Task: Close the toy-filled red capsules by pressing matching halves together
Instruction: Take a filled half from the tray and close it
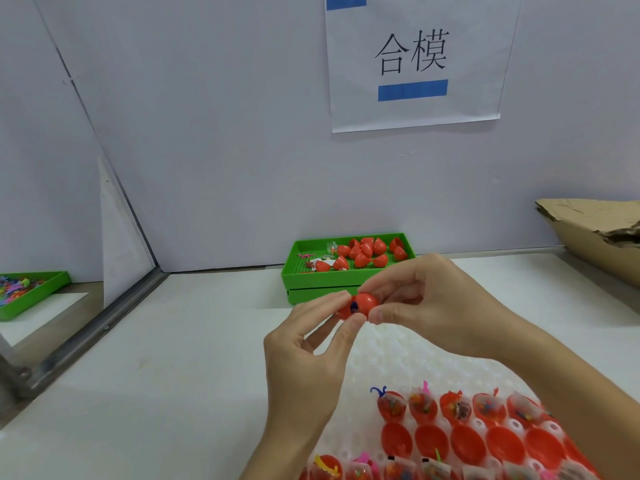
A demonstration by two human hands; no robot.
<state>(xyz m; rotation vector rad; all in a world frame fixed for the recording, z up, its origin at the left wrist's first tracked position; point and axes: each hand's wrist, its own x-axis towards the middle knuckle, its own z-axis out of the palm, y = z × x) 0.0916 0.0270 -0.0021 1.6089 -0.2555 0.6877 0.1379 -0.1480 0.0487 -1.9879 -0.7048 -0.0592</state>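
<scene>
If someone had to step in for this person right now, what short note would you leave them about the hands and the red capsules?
Left hand: pinches one half of the round red plastic capsule, held above the table.
Right hand: pinches the other half; a gap with something blue inside shows, so it is not yet shut.
White dimpled plastic tray: holds rows of toy-filled red halves and a row of empty red halves, all open.
Green plastic tray behind: loose red shells.
Done: none visibly closed.
Left: press this one shut, then the rest.

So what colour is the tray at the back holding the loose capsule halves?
Bright green tray, seen clearly in the head view, against the back wall.
</scene>
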